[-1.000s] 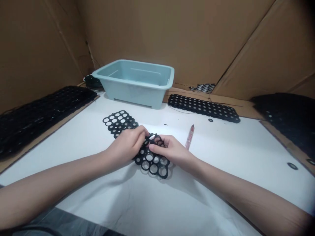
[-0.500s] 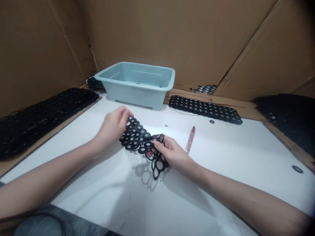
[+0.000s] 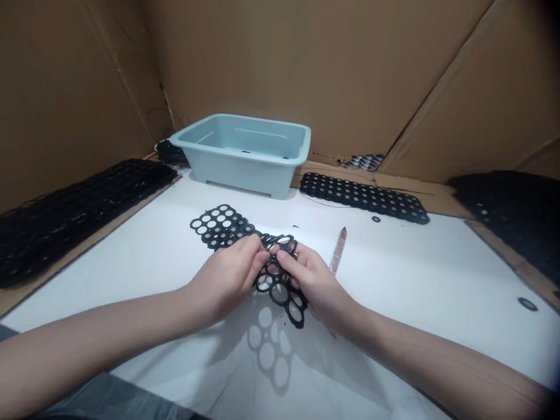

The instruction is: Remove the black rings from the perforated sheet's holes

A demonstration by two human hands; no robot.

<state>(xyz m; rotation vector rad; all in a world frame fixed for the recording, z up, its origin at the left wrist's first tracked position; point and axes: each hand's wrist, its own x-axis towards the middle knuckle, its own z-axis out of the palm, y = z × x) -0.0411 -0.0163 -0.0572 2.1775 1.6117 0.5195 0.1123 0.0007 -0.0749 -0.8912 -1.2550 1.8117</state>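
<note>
A limp black sheet of joined rings (image 3: 219, 221) stretches between my hands, twisted near its middle. Its far left end lies over the white table and shows round holes, with small ringed discs in the part beside them. My left hand (image 3: 238, 265) is closed on the sheet's middle, thumb and forefinger pinched together; whether a disc is between them is hidden. Close beside it, my right hand (image 3: 306, 271) grips the sheet between thumb and fingers. From there the near end, with bare holes, hangs above the table and casts a ringed shadow.
A light blue tub (image 3: 240, 172) stands at the back, with small dark pieces inside. Right of it lies another black sheet (image 3: 363, 197). A reddish pen-like tool (image 3: 339, 251) and loose black rings (image 3: 527, 304) rest on the table. Black stacks (image 3: 79, 210) line the left side.
My left hand has come right and nearer, from the sheet's far end to its middle beside my right hand. The far end now lies uncovered, and the near end hangs lower.
</note>
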